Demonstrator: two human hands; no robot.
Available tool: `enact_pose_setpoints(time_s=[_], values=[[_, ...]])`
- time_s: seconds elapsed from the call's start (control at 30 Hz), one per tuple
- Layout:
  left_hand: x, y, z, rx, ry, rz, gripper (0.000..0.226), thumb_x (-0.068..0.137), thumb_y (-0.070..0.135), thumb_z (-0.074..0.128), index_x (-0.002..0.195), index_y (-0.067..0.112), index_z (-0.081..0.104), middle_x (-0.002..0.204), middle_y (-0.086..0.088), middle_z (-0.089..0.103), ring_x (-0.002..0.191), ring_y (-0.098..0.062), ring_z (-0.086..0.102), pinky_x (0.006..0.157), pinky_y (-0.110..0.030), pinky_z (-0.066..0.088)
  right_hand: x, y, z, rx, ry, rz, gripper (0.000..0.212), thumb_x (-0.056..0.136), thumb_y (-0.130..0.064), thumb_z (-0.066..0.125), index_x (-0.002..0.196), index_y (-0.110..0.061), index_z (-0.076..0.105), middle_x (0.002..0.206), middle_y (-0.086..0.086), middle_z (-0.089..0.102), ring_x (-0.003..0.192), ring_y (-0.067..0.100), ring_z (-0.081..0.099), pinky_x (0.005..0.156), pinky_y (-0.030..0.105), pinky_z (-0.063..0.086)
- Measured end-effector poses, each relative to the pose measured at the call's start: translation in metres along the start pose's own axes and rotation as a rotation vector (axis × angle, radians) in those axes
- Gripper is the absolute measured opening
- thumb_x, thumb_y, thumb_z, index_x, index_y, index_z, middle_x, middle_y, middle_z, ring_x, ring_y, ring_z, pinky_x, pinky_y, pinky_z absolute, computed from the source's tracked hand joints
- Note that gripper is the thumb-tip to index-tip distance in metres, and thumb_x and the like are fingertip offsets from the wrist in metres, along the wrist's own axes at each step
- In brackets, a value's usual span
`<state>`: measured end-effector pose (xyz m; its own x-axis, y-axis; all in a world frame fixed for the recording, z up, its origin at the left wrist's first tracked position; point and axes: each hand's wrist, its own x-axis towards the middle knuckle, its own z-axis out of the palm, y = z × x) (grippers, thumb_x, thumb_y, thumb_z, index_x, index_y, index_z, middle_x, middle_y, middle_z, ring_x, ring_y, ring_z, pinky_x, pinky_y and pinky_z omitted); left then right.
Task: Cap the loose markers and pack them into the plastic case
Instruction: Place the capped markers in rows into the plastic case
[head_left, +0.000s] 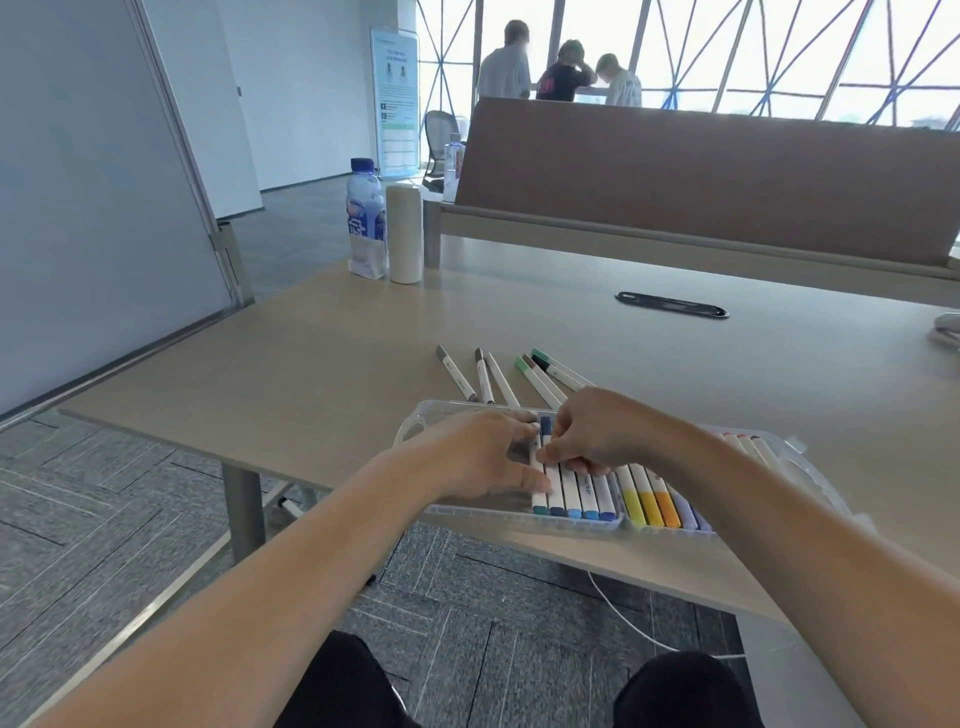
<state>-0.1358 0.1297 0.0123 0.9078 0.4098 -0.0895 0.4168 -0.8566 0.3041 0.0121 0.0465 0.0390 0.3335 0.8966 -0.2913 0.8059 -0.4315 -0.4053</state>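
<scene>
1. The desk (311, 353) is a long pale wood-look top. The plastic case (498, 517) lies open right at its near edge.
2. The case is partly filled. There's a row of white-barrelled markers (587, 491) with teal and blue ends, then yellow, orange and purple ones further right.
3. The right hand (608, 431) has its fingers curled and pinches a dark-capped marker (546, 426) at the left end of that row.
4. The left hand (478, 457) lies over the left part of the case with its thumb against the same end of the row. I honestly can't tell if it's gripping anything or just touching.
5. The loose markers (457, 375) lie fanned out on the desk just behind the case, and all seem capped.
6. At the far left corner of the desk a water bottle (366, 218) stands beside a cream tumbler (404, 234). A black cable slot (671, 305) sits mid-desk.
7. A brown divider panel (701, 176) runs behind the desk and a whiteboard (78, 182) stands on the left. The floor is grey carpet (104, 519) with a white cable (623, 618) under the desk. Three people (563, 73) stand by a big lattice window (779, 52).
</scene>
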Motion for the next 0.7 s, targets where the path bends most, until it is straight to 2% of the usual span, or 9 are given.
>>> enact_pose_setpoints(time_s=[0.1, 0.17, 0.23, 0.3, 0.4, 0.47, 0.53, 0.6, 0.7], values=[[-0.001, 0.001, -0.003, 0.003, 0.010, 0.019, 0.076, 0.085, 0.065, 0.058, 0.147, 0.024, 0.043, 0.161, 0.015, 0.023, 0.146, -0.014, 0.027, 0.116, -0.034, 0.026, 0.001, 0.000, 0.001, -0.010, 0.003, -0.008, 0.023, 0.090, -0.031, 0.071, 0.077, -0.012, 0.069, 0.062, -0.001, 0.067, 0.051, 0.009, 0.059, 0.057, 0.021, 0.049], [-0.002, 0.001, -0.006, -0.020, 0.022, 0.026, 0.071, 0.083, 0.064, 0.062, 0.142, 0.025, 0.050, 0.157, 0.016, 0.031, 0.140, -0.008, 0.036, 0.107, -0.027, 0.031, 0.000, 0.001, -0.002, -0.010, -0.011, -0.017, 0.025, 0.089, -0.028, 0.070, 0.072, -0.010, 0.069, 0.059, -0.001, 0.066, 0.046, 0.008, 0.058, 0.056, 0.022, 0.049], [0.000, -0.002, -0.011, -0.133, 0.048, -0.013, 0.066, 0.081, 0.061, 0.068, 0.137, 0.028, 0.055, 0.144, 0.015, 0.049, 0.115, -0.003, 0.055, 0.089, -0.022, 0.039, -0.002, 0.002, -0.006, 0.041, -0.001, -0.026, 0.026, 0.090, -0.024, 0.069, 0.071, -0.007, 0.069, 0.056, 0.000, 0.066, 0.042, 0.009, 0.055, 0.053, 0.021, 0.047], [0.008, -0.005, -0.017, -0.339, 0.124, -0.058, 0.056, 0.080, 0.054, 0.073, 0.128, 0.029, 0.060, 0.122, 0.009, 0.062, 0.094, -0.007, 0.062, 0.077, -0.023, 0.046, 0.002, 0.006, -0.014, 0.131, 0.072, -0.008, 0.023, 0.091, -0.021, 0.068, 0.079, -0.001, 0.071, 0.057, 0.003, 0.066, 0.042, 0.011, 0.055, 0.049, 0.021, 0.046], [0.027, -0.006, -0.024, -0.475, 0.274, -0.069, 0.029, 0.087, 0.041, 0.071, 0.112, 0.026, 0.066, 0.102, 0.010, 0.066, 0.089, -0.007, 0.064, 0.070, -0.018, 0.048, 0.023, 0.015, -0.028, 0.069, 0.244, 0.035, 0.024, 0.091, -0.023, 0.069, 0.079, -0.002, 0.073, 0.064, 0.006, 0.070, 0.052, 0.015, 0.061, 0.058, 0.027, 0.050], [0.043, -0.004, -0.027, -0.482, 0.336, -0.074, 0.020, 0.090, 0.036, 0.067, 0.107, 0.024, 0.067, 0.098, 0.012, 0.066, 0.089, -0.006, 0.062, 0.069, -0.018, 0.045, 0.046, 0.026, -0.036, -0.055, 0.340, 0.071, 0.024, 0.090, -0.025, 0.069, 0.079, -0.004, 0.073, 0.076, 0.010, 0.073, 0.068, 0.022, 0.067, 0.068, 0.033, 0.052], [0.059, -0.004, -0.030, -0.492, 0.364, -0.082, 0.016, 0.091, 0.034, 0.066, 0.104, 0.024, 0.068, 0.096, 0.010, 0.067, 0.091, -0.009, 0.062, 0.075, -0.023, 0.048, 0.070, 0.038, -0.044, -0.107, 0.396, 0.112, 0.022, 0.088, -0.028, 0.068, 0.085, -0.007, 0.073, 0.086, 0.010, 0.073, 0.080, 0.026, 0.067, 0.075, 0.036, 0.056], [0.072, -0.003, -0.032, -0.496, 0.363, -0.088, 0.015, 0.091, 0.032, 0.065, 0.102, 0.023, 0.069, 0.095, 0.009, 0.068, 0.092, -0.012, 0.062, 0.081, -0.028, 0.050, 0.090, 0.046, -0.049, -0.125, 0.411, 0.137, 0.021, 0.086, -0.031, 0.069, 0.088, -0.011, 0.071, 0.090, 0.007, 0.072, 0.083, 0.027, 0.066, 0.077, 0.038, 0.057], [0.084, -0.004, -0.034, -0.471, 0.353, -0.094, 0.015, 0.092, 0.031, 0.064, 0.102, 0.022, 0.070, 0.092, 0.009, 0.067, 0.090, -0.013, 0.062, 0.080, -0.029, 0.049, 0.111, 0.049, -0.055, -0.154, 0.362, 0.145, 0.020, 0.084, -0.032, 0.070, 0.090, -0.012, 0.072, 0.092, 0.006, 0.072, 0.085, 0.027, 0.067, 0.080, 0.039, 0.058]])
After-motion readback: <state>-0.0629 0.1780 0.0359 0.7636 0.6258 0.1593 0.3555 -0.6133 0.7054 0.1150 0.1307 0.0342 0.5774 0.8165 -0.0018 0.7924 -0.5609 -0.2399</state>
